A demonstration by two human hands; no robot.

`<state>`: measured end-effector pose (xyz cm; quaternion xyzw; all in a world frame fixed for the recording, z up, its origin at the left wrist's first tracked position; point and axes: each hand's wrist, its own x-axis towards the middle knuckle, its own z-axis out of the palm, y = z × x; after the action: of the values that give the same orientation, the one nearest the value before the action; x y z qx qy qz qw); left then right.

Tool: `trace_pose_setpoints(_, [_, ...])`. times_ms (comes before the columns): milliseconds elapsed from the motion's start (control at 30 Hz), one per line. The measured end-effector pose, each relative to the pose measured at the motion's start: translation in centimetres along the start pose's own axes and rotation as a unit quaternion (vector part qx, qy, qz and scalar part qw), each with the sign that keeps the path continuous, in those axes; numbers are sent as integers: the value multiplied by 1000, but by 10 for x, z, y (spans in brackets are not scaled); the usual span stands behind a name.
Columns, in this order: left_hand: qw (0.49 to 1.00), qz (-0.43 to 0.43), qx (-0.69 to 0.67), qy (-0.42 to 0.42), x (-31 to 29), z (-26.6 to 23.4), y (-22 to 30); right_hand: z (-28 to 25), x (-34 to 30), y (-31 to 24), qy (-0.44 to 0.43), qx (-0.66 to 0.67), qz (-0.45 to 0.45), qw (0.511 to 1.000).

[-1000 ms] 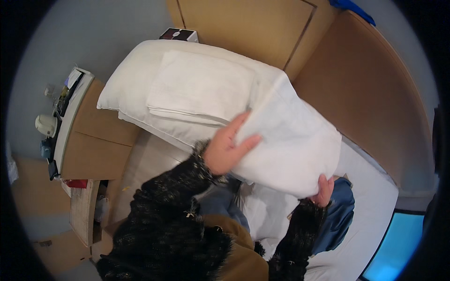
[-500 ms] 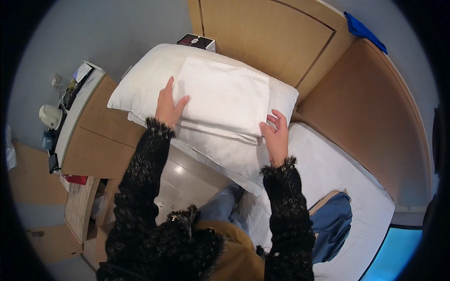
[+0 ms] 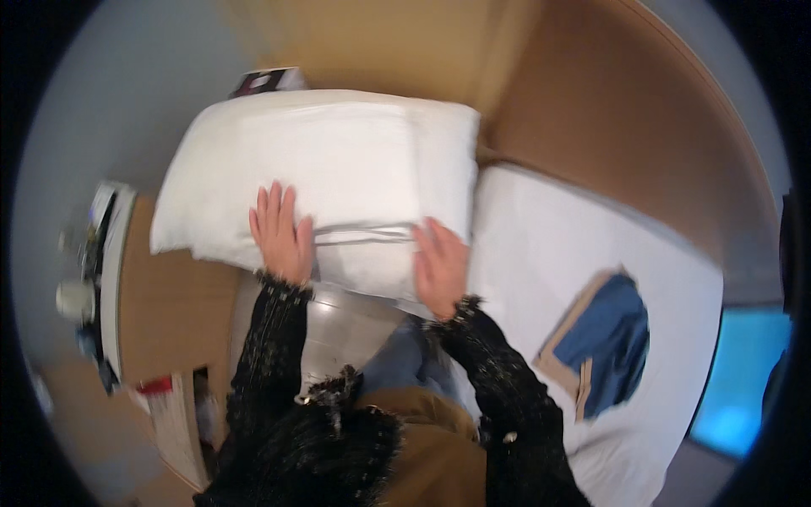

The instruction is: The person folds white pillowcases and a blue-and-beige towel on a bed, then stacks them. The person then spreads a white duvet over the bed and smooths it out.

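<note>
A folded white cloth (image 3: 338, 160) lies flat on top of a stack of white pillows (image 3: 194, 194), its layered front edge facing me. My left hand (image 3: 283, 241) rests with fingers stretched at the cloth's left front corner. At the right front corner, the extended fingers of my right hand (image 3: 441, 262) touch the cloth's folded edge; nothing is gripped in them. Both hands lie palm down, and the picture is somewhat blurred.
The pillows sit beside a bed with a white sheet (image 3: 524, 237), where a blue and tan cloth item (image 3: 612, 346) lies. A dark box (image 3: 266, 82) stands behind the pillows. A cabinet (image 3: 173, 296) with a white kettle (image 3: 76, 300) is at left, a brown headboard panel (image 3: 591, 110) behind.
The view has turned, so the pillows appear farther left. My left hand has come down flat at the cloth's front edge, and the fingers of my right hand have straightened onto its right corner.
</note>
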<state>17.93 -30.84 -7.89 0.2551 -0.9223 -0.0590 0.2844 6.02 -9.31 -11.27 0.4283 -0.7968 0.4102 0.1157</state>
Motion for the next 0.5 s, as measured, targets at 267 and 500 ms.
trace_pose_setpoints(267, [912,300,-137,-244,-109,52,124,-13,-119,51,-52,20,163,985])
trace_pose_setpoints(500, [734,415,-330,-424,-176,123,198,-52,-265,132,-73,-150,483,860])
